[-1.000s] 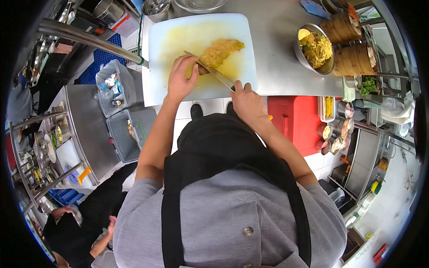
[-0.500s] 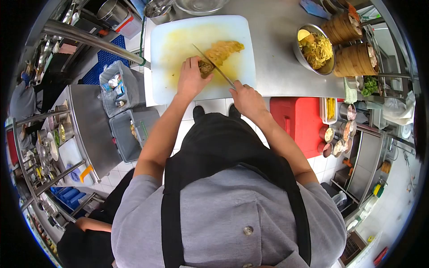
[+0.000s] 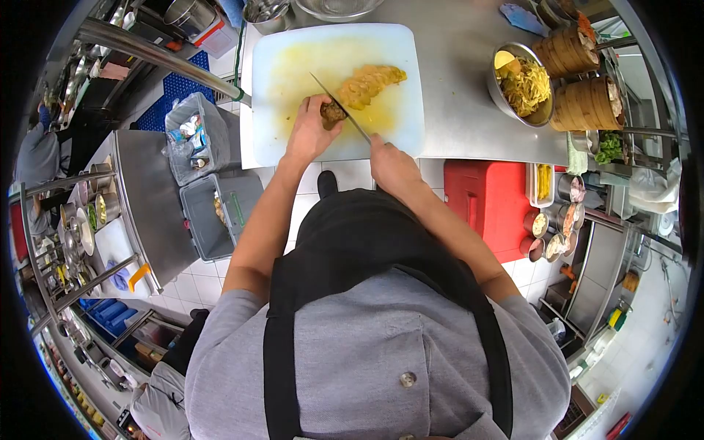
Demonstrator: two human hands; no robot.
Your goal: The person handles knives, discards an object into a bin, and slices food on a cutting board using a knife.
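On the white cutting board (image 3: 286, 55), stained yellow, lies a row of overlapping slices (image 3: 370, 83) of yellowish-brown food. The brown uncut piece (image 3: 332, 112) is beside the lower left end of the slices, with the fingers of my left hand (image 3: 311, 132) around its left side. My right hand (image 3: 394, 167) is closed on the handle of a knife (image 3: 350, 116). The blade slants up to the left and lies between the brown piece and the slices. My right fingers hide most of the handle.
A metal bowl (image 3: 542, 119) of yellow shredded food and bamboo steamers (image 3: 584, 105) stand at the right of the counter. Below them is a red box (image 3: 484, 209). Grey bins (image 3: 227, 235) are at the left. Another person (image 3: 163, 402) is at lower left.
The knife has shifted left along with my right hand, and the blade is tilted more steeply. My left hand's fingers have drawn in around the brown piece. The person at lower left has moved.
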